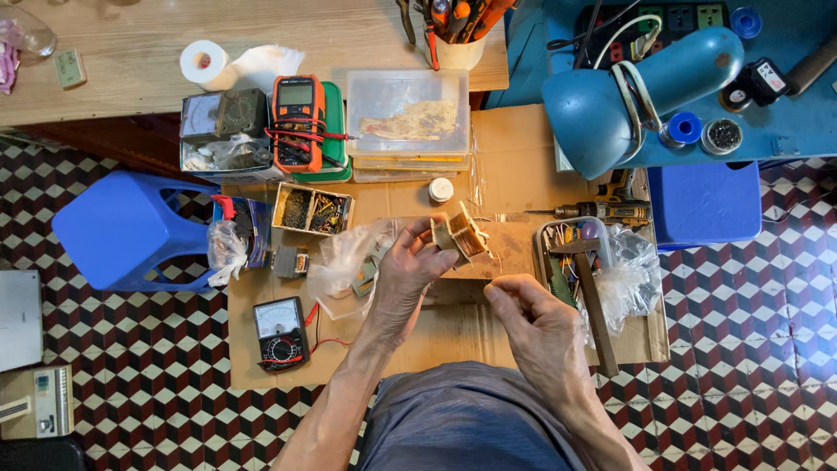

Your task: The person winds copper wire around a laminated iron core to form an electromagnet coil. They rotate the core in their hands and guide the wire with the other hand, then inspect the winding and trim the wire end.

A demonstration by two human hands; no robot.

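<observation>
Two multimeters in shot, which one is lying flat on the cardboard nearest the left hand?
The black analogue meter with the needle dial, below and left of the left hand. The orange digital meter sits farther off, up on the green case by the bench.

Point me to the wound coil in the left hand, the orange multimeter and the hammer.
wound coil (460, 234): head view, on its copper winding.
orange multimeter (297, 122): head view, middle of its casing.
hammer (595, 305): head view, midway along its wooden handle.
</observation>
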